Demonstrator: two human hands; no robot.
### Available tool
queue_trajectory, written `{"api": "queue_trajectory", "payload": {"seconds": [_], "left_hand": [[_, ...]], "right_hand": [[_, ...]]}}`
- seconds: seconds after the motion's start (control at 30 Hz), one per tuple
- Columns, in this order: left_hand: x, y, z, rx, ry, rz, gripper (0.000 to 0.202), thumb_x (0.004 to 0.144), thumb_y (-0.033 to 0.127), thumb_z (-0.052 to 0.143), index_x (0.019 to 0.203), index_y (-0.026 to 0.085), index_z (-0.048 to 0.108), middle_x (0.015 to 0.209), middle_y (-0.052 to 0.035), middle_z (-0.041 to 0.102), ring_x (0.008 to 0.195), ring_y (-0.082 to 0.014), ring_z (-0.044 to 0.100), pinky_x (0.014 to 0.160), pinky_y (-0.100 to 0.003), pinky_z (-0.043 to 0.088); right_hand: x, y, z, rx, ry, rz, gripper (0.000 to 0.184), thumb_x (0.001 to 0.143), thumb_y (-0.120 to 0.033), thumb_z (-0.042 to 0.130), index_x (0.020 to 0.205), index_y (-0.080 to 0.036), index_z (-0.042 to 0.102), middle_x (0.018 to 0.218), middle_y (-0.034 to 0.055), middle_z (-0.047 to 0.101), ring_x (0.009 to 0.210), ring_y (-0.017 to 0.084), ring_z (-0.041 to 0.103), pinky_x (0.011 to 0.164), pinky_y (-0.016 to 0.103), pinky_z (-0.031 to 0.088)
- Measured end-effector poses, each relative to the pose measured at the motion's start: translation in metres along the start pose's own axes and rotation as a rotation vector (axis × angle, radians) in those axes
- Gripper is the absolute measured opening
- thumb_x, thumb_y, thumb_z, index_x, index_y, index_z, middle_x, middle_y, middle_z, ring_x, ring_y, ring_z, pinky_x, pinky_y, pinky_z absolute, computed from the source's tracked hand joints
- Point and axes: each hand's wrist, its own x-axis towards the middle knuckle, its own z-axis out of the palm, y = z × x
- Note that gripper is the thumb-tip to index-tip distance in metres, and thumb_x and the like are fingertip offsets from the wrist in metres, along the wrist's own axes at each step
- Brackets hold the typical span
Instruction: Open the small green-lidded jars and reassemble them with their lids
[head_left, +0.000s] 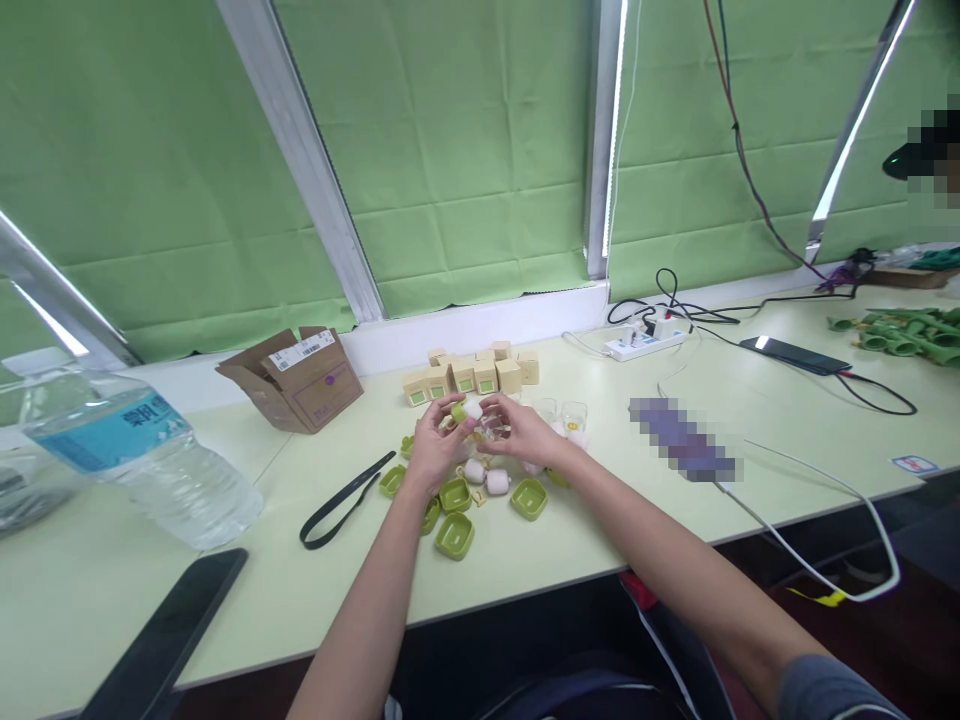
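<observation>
My left hand is closed round a small green dish with a white rounded piece set against it. Close beside it, my right hand grips a small clear plastic cup between thumb and fingers. Below both hands lie several square green dishes and a few small white marshmallow-like pieces. More clear cups stand just past my right hand. Behind the hands, small beige boxes with green windows are grouped in rows.
An opened cardboard box stands back left, with a black strap before it. At left are a large water bottle and a dark phone. A power strip, another phone and cables occupy the right.
</observation>
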Motion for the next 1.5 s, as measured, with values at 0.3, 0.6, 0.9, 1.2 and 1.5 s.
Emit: {"api": "queue_trajectory", "payload": {"seconds": [0.3,0.6,0.9,1.2,1.5], "left_hand": [[0.004,-0.001,-0.005,-0.002,0.075,0.067,0.06,0.066,0.044,0.084,0.116,0.019,0.061,0.114,-0.0108,0.069,0.102,-0.022,0.066,0.09,-0.036,0.052],[0.002,-0.002,-0.004,-0.048,-0.048,0.048,0.06,0.061,0.036,0.089,0.115,0.017,0.069,0.121,-0.0119,0.067,0.102,-0.0251,0.066,0.092,-0.039,0.052],[0.002,-0.007,-0.005,0.14,-0.076,0.119,0.05,0.08,0.048,0.073,0.123,0.023,0.069,0.125,-0.0109,0.061,0.111,-0.0255,0.06,0.091,-0.036,0.051],[-0.002,-0.003,0.001,0.209,-0.132,0.103,0.051,0.09,0.051,0.058,0.134,0.025,0.06,0.128,-0.0099,0.059,0.102,-0.0216,0.063,0.09,-0.036,0.053],[0.002,0.002,-0.001,0.073,-0.007,0.08,0.045,0.083,0.048,0.067,0.115,0.017,0.062,0.104,-0.0088,0.068,0.085,-0.018,0.069,0.086,-0.036,0.054]], "right_hand": [[-0.001,-0.014,-0.014,0.259,0.035,-0.008,0.048,0.079,-0.035,0.076,0.12,-0.022,0.056,0.127,0.0098,0.063,0.101,0.019,0.068,0.09,0.037,0.057],[0.001,-0.013,-0.018,0.348,-0.032,0.028,0.052,0.082,-0.042,0.072,0.129,-0.021,0.062,0.128,0.0101,0.066,0.108,0.025,0.068,0.088,0.035,0.057],[0.002,-0.007,-0.016,0.484,-0.057,0.112,0.06,0.08,-0.048,0.073,0.131,-0.019,0.061,0.105,0.0059,0.071,0.094,0.02,0.068,0.086,0.034,0.056],[0.002,-0.012,-0.012,0.336,0.011,0.063,0.055,0.079,-0.043,0.074,0.128,-0.021,0.059,0.111,0.007,0.066,0.089,0.016,0.065,0.081,0.031,0.055],[-0.005,-0.015,-0.026,-0.173,0.047,-0.037,0.046,0.081,-0.033,0.071,0.126,-0.025,0.063,0.12,0.0081,0.063,0.097,0.019,0.061,0.085,0.034,0.053]]}}
